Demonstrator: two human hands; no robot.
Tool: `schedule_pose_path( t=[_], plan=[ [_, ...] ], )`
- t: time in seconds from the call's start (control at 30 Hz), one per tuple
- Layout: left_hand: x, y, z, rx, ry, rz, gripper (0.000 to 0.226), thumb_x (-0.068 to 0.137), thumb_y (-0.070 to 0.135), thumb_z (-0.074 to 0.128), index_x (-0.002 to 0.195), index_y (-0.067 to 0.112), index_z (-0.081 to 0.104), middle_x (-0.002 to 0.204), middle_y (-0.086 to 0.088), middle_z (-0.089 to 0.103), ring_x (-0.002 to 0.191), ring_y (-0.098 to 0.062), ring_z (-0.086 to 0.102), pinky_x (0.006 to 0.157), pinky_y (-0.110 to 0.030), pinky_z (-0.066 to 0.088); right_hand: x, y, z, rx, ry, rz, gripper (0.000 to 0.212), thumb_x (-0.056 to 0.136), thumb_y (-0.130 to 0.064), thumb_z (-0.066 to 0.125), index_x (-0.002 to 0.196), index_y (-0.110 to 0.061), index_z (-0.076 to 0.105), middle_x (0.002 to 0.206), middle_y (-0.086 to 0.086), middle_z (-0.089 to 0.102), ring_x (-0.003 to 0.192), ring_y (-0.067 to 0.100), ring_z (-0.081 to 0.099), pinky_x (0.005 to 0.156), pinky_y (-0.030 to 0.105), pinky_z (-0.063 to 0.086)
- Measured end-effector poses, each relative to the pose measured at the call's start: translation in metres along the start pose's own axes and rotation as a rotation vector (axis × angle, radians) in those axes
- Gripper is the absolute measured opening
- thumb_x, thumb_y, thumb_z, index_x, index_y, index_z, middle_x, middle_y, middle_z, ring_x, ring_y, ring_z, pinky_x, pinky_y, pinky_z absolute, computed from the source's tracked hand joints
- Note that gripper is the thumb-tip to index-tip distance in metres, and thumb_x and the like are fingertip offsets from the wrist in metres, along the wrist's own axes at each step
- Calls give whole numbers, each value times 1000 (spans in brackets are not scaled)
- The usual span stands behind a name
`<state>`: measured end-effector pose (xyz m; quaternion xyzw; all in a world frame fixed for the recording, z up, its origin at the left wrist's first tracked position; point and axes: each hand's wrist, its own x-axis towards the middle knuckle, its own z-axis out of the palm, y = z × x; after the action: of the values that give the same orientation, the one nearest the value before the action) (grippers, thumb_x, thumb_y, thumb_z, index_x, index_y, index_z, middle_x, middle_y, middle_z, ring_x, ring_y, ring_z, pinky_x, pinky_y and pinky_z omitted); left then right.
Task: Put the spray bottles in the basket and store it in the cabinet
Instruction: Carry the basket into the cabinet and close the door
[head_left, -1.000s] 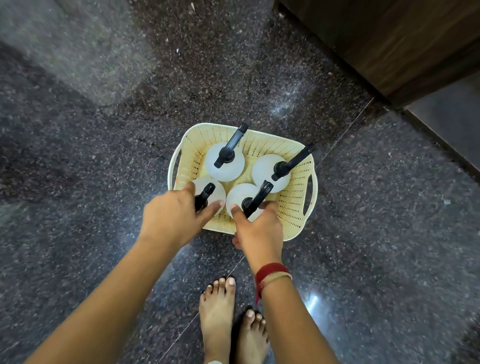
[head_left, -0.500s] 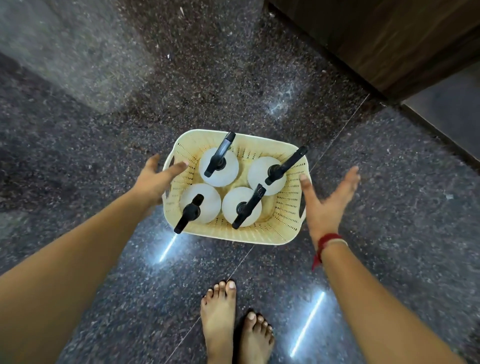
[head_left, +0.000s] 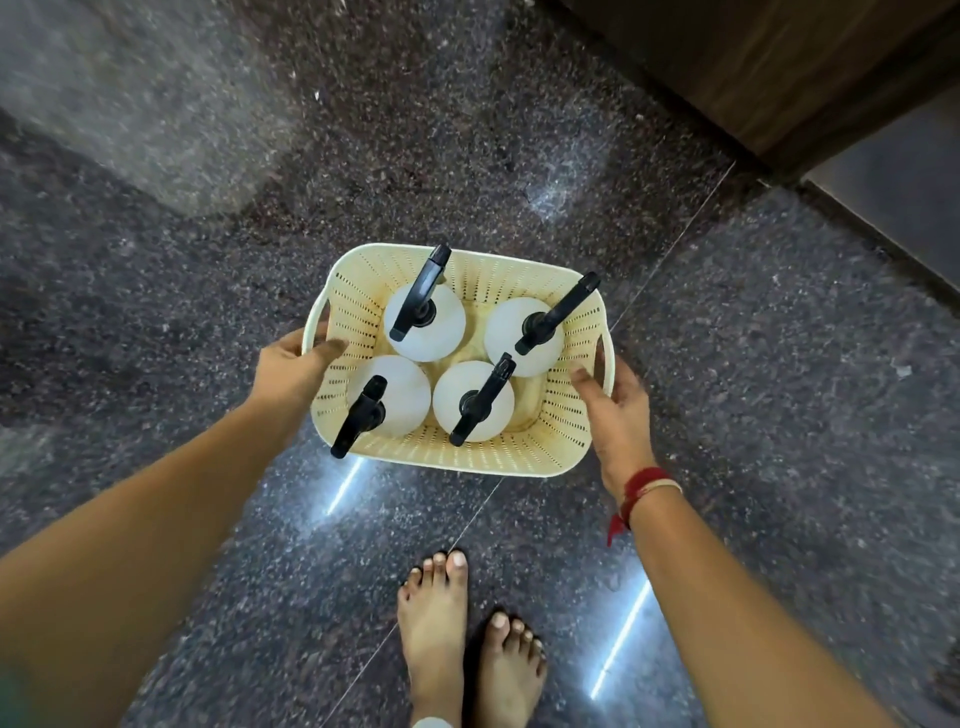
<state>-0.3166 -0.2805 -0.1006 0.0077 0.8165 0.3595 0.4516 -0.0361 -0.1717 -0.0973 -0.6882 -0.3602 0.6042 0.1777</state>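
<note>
A cream perforated basket (head_left: 483, 460) sits on the dark speckled floor in front of me. Several white spray bottles with black trigger heads stand upright inside it, among them one at the back left (head_left: 425, 322) and one at the front right (head_left: 474, 402). My left hand (head_left: 293, 366) grips the basket's left rim by its handle, thumb over the edge. My right hand (head_left: 615, 400) grips the right rim by the other handle, thumb inside the wall.
A dark wooden cabinet (head_left: 779, 67) rises at the top right, with a grey recess (head_left: 898, 182) beside its base. My bare feet (head_left: 467, 639) stand just behind the basket. Polished granite floor spreads all around.
My hands left the front bottles, swung out to either side of the basket, and now have closed on its left and right rims.
</note>
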Motion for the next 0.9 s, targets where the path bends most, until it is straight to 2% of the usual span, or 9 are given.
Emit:
schedule_pose_path(
  t=[0.1,0.17,0.23,0.33,0.47,0.6,0.7,0.8,0.9],
  plan=[
    [-4,-22,4,61,-60,5,20,87,11,60,101,25,65,96,-1,70,80,-15,65,75,-33,51,-1,13,6,-108,-26,56,36,84,-18,71,119,-15,60,112,7,70,104,25,66,92,42,53],
    [-4,-30,6,130,-19,48,27,90,8,53,111,23,63,103,-6,67,90,-21,63,85,-37,50,4,16,5,-270,41,80,36,89,-14,64,123,-6,56,119,14,65,109,31,63,93,39,50],
    [-3,-31,5,161,-9,70,28,91,7,50,112,21,64,103,-6,68,95,-25,63,87,-40,50,7,16,2,-387,77,62,33,92,-9,57,124,-2,53,121,18,63,110,34,61,90,37,48],
    [-6,-29,5,222,-9,99,27,91,7,50,107,22,65,95,-3,69,90,-23,64,79,-35,51,8,11,-3,-463,61,-2,32,90,-2,53,121,-1,57,117,20,65,107,35,62,87,34,49],
    [-25,-20,10,262,2,138,30,92,2,48,115,15,62,101,-7,66,92,-25,60,84,-37,49,-2,-5,-17,-511,35,-68,37,87,2,50,122,-6,61,114,18,67,105,34,63,93,39,52],
    [-59,19,6,392,41,134,31,91,2,48,119,6,59,90,-9,62,79,-25,56,69,-33,43,-40,-37,-43,-465,58,-32,36,86,7,51,119,-1,62,102,12,67,95,25,64,84,29,49],
    [-101,65,2,433,34,75,25,92,5,50,113,-4,59,69,-8,58,58,-21,51,56,-29,40,-84,-75,-69,-449,101,13,31,87,7,52,115,3,62,102,17,68,92,26,64,79,28,47],
    [-152,117,-3,474,-20,67,24,91,4,50,111,-5,60,63,-7,54,53,-17,48,58,-31,40,-128,-123,-94,-444,132,41,27,87,7,51,110,2,64,93,15,67,80,25,61,71,26,46],
    [-196,158,-3,500,-50,93,26,92,6,49,114,-3,58,70,-9,56,58,-23,50,58,-31,40,-160,-163,-117,-423,165,47,25,87,7,52,107,0,64,86,12,65,79,27,61,70,28,45]
  ],
)
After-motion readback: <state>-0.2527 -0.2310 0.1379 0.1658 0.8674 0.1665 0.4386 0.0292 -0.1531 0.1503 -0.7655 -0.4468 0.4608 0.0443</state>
